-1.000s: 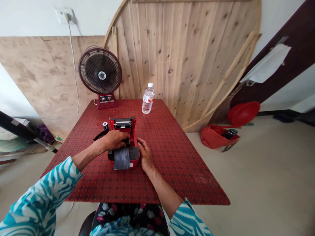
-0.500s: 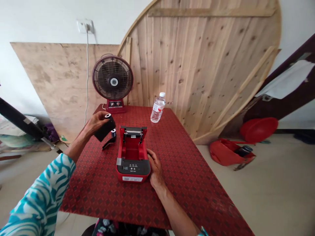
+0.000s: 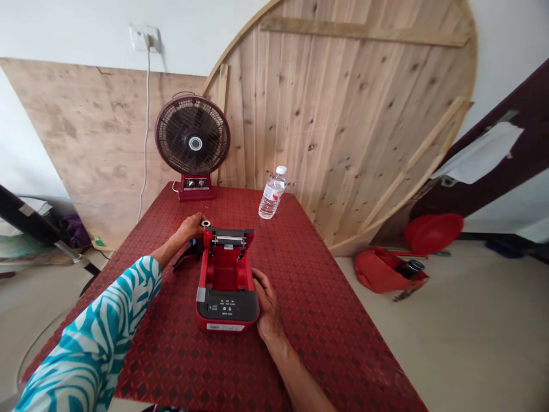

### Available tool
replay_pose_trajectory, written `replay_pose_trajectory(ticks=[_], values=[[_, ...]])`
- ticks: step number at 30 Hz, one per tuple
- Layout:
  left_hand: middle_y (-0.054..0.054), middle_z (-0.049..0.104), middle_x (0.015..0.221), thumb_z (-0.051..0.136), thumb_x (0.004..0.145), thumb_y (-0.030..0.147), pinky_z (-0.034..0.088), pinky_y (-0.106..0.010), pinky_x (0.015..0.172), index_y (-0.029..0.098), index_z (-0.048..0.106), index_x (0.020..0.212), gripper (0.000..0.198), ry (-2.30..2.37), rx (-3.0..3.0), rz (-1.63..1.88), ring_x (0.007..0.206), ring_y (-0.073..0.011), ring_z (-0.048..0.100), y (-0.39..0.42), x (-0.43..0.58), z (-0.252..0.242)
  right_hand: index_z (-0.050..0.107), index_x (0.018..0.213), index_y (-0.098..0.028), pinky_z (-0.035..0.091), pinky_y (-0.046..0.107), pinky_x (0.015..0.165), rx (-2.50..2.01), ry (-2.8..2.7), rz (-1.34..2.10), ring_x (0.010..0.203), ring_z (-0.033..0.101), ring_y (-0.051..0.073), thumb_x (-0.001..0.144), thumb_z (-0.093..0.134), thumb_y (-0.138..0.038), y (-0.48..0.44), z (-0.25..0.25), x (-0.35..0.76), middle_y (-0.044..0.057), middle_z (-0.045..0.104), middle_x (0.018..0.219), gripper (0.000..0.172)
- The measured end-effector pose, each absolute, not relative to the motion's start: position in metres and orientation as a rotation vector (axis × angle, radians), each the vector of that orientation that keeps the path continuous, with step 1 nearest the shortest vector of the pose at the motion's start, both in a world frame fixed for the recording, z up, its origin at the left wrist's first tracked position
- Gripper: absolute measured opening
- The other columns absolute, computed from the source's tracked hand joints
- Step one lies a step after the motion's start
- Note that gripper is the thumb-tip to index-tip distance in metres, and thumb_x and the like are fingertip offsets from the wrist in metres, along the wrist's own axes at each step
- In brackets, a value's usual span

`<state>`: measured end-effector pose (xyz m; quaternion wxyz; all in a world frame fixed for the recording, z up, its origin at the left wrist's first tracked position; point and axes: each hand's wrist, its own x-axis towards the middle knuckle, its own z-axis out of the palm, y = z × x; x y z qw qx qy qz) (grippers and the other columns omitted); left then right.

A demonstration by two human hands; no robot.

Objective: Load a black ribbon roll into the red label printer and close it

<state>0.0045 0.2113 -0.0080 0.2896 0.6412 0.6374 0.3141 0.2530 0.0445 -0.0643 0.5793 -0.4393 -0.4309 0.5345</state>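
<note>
A red and black label printer [image 3: 227, 306] stands on the table with its lid raised and its red inner bay bare. My right hand [image 3: 268, 306] rests against the printer's right side, fingers along its edge. Beyond the printer's left rear corner, my left hand [image 3: 191, 228] is closed on a black ribbon roll [image 3: 206, 224]; only its white core end shows clearly, the rest being hidden by the hand and the lid. Below that hand a black strip of ribbon [image 3: 184, 258] lies on the table, left of the printer, partly covered by my wrist.
The table has a dark red patterned cover [image 3: 317, 320]. A fan [image 3: 193, 137] stands at its back left, and a clear water bottle [image 3: 271, 194] stands at the back, right of the fan. On the floor to the right are a red bag [image 3: 375, 272] and a red basin [image 3: 435, 233].
My left hand has moved right and slightly down with the black roll, from left of the printer to behind its lid. My right hand stays at the printer's side. The view has shifted slightly.
</note>
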Motion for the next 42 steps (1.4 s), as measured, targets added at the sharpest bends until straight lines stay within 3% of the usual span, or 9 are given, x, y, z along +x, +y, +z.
replay_pose_trajectory(ticks=[4, 9, 15, 21, 29, 36, 42], values=[[-0.006, 0.07, 0.095, 0.075, 0.073, 0.03, 0.052, -0.037, 0.087, 0.014, 0.065, 0.097, 0.03, 1.592, 1.649, 0.939, 0.093, -0.0218, 0.066, 0.212, -0.009, -0.01, 0.066, 0.112, -0.025, 0.043, 0.04, 0.099, -1.028, -1.002, 1.235, 0.112, 0.06, 0.026, 0.083, 0.06, -0.048, 0.046, -0.066, 0.253, 0.004, 0.068, 0.117, 0.038], [-0.012, 0.071, 0.11, 0.067, 0.068, 0.037, 0.049, -0.038, 0.092, 0.015, 0.063, 0.109, 0.047, 1.428, 1.556, 1.075, 0.106, -0.0254, 0.065, 0.185, -0.048, -0.008, 0.067, 0.111, -0.024, 0.048, 0.038, 0.092, -1.04, -0.993, 1.229, 0.106, 0.063, 0.025, 0.08, 0.062, -0.048, 0.046, -0.066, 0.252, 0.004, 0.071, 0.11, 0.04], [-0.009, 0.073, 0.106, 0.073, 0.055, 0.035, 0.051, -0.04, 0.089, 0.016, 0.065, 0.107, 0.056, 1.316, 1.524, 1.011, 0.101, -0.0265, 0.067, 0.151, -0.052, -0.022, 0.069, 0.108, -0.025, 0.051, 0.038, 0.085, -1.047, -0.967, 1.195, 0.104, 0.064, 0.027, 0.077, 0.064, -0.049, 0.046, -0.064, 0.249, 0.004, 0.073, 0.106, 0.04], [-0.007, 0.074, 0.091, 0.074, 0.056, 0.047, 0.052, -0.038, 0.084, 0.016, 0.065, 0.093, 0.049, 1.369, 1.494, 1.098, 0.091, -0.0257, 0.067, 0.143, -0.041, -0.019, 0.067, 0.108, -0.024, 0.05, 0.037, 0.085, -1.016, -0.968, 1.227, 0.109, 0.062, 0.027, 0.078, 0.064, -0.048, 0.045, -0.061, 0.247, 0.005, 0.071, 0.113, 0.039], [-0.005, 0.071, 0.081, 0.075, 0.059, 0.057, 0.053, -0.031, 0.062, 0.018, 0.058, 0.089, 0.052, 1.338, 1.469, 1.104, 0.068, -0.0201, 0.066, 0.086, -0.052, 0.039, 0.068, 0.107, -0.024, 0.048, 0.036, 0.087, -0.998, -0.975, 1.208, 0.105, 0.062, 0.026, 0.079, 0.063, -0.047, 0.047, -0.06, 0.245, 0.004, 0.071, 0.111, 0.037], [-0.004, 0.072, 0.092, 0.073, 0.071, 0.039, 0.052, -0.032, 0.079, 0.02, 0.066, 0.095, 0.031, 1.292, 2.005, 0.774, 0.084, -0.0201, 0.066, 0.045, 0.014, 0.07, 0.069, 0.106, -0.025, 0.045, 0.038, 0.093, -0.979, -1.008, 1.162, 0.107, 0.06, 0.025, 0.08, 0.061, -0.045, 0.048, -0.06, 0.243, 0.003, 0.071, 0.108, 0.034], [-0.003, 0.073, 0.103, 0.068, 0.078, 0.033, 0.05, -0.03, 0.078, 0.026, 0.067, 0.102, 0.025, 1.558, 2.446, 0.347, 0.093, -0.0233, 0.068, 0.059, 0.055, 0.067, 0.069, 0.105, -0.026, 0.045, 0.038, 0.094, -0.964, -1.015, 1.156, 0.108, 0.059, 0.024, 0.081, 0.06, -0.043, 0.049, -0.06, 0.242, 0.003, 0.07, 0.109, 0.031]])
